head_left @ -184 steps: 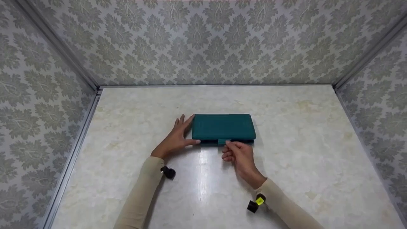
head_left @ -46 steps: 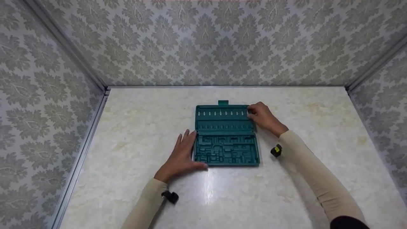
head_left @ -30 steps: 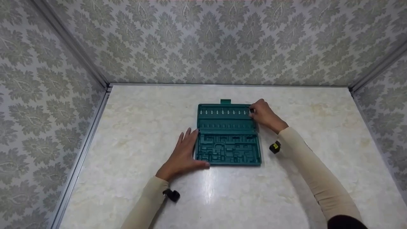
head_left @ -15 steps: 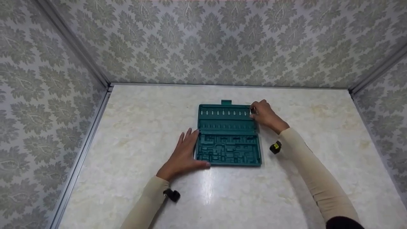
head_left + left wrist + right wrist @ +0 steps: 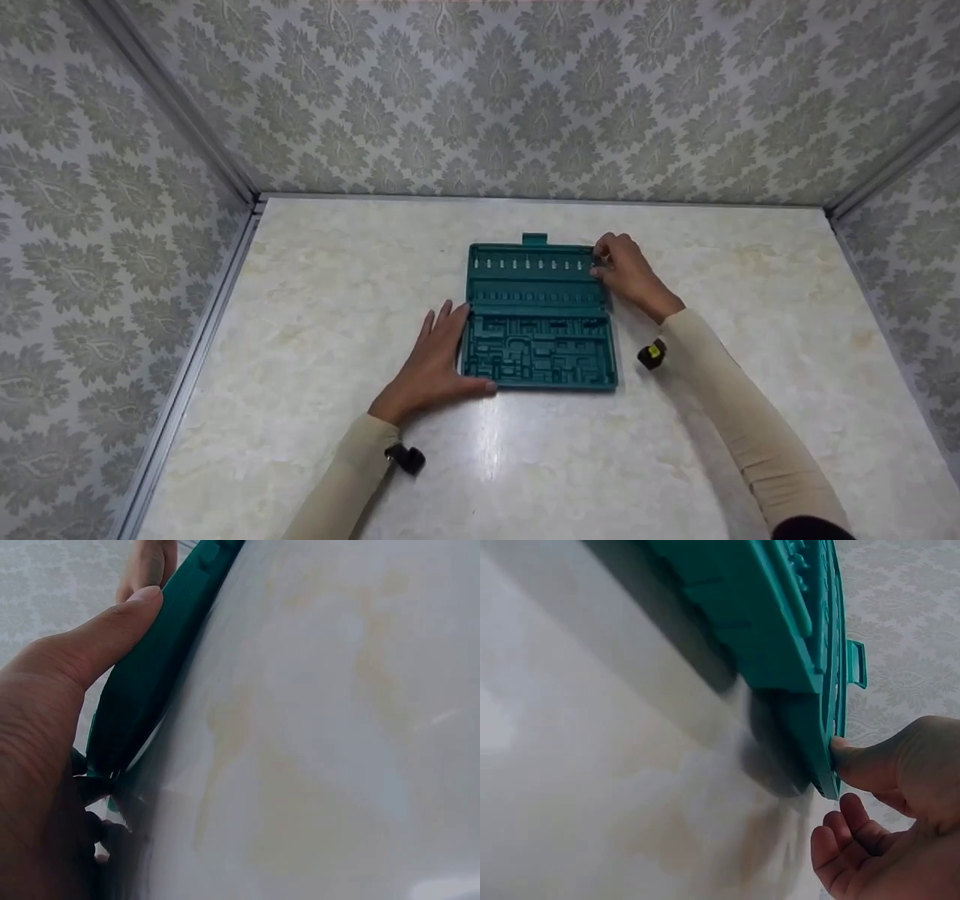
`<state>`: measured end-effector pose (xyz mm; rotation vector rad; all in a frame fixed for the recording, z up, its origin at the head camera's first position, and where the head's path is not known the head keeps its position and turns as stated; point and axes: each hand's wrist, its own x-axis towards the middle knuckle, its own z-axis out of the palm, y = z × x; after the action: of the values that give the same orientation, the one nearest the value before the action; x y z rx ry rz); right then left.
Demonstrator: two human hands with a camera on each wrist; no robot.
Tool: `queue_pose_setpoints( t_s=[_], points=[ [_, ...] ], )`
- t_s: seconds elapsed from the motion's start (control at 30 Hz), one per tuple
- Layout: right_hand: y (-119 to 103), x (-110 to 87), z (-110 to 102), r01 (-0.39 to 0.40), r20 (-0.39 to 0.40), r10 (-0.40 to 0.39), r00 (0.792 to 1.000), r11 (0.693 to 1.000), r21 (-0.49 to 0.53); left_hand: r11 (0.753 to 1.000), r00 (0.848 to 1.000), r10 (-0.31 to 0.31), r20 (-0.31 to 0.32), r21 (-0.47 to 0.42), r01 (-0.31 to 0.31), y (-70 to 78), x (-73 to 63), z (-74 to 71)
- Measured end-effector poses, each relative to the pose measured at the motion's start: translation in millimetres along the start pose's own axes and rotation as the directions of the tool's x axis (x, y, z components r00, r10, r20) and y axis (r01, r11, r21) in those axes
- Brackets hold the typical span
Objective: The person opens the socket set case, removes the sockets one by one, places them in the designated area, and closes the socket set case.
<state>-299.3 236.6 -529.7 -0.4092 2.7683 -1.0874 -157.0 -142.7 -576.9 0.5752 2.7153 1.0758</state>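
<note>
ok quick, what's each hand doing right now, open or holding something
Left hand: open, fingers and thumb against the green case.
Right hand: fingers bent at the right end of the lid; grip cannot be told.

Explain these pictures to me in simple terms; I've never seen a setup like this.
There is no machine here, only a bare-handed person working at a pale table. The wide picture comes from a camera worn on the head, looking forward and down. The other two come from wrist cameras, one on each arm. On the table lies a green case, open, with molded recesses and a latch tab at its far edge. The left hand rests against the case's left side, thumb at the near edge. The right hand touches the far right corner; whether it pinches something small there, I cannot tell.
</note>
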Motion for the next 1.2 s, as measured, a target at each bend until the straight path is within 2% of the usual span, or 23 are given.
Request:
queue_pose_setpoints(
  t_s=[0.17,0.37,0.6,0.87,1.0,1.2],
  points=[
    [3,-2.8,2,0.020,-0.097,-0.018,0.995,1.000,0.020,1.000,1.000,0.020,0.003,0.012,-0.020,0.3,0.9,-0.4],
    [3,-5.2,6,0.054,-0.212,-0.052,0.976,0.999,0.000,1.000,1.000,0.022,0.004,0.010,-0.022,0.9,2.0,1.0],
    [3,-8.3,10,0.020,-0.239,-0.015,0.971,1.000,0.016,1.000,1.000,0.003,0.005,0.005,-0.003,0.2,1.0,1.5],
    [10,-13.5,13,0.067,-0.278,-0.041,0.960,0.994,0.084,1.000,1.000,0.009,0.019,0.030,-0.009,0.3,0.9,1.2],
    [8,-15.2,12,0.050,-0.295,-0.021,0.955,0.994,0.092,0.999,1.000,0.006,0.021,0.033,-0.007,0.2,0.2,0.9],
    [7,-18.7,4,0.028,-0.373,0.025,0.927,0.990,0.136,1.000,1.000,0.005,0.006,0.019,-0.005,0.3,-0.5,0.2]
  ],
)
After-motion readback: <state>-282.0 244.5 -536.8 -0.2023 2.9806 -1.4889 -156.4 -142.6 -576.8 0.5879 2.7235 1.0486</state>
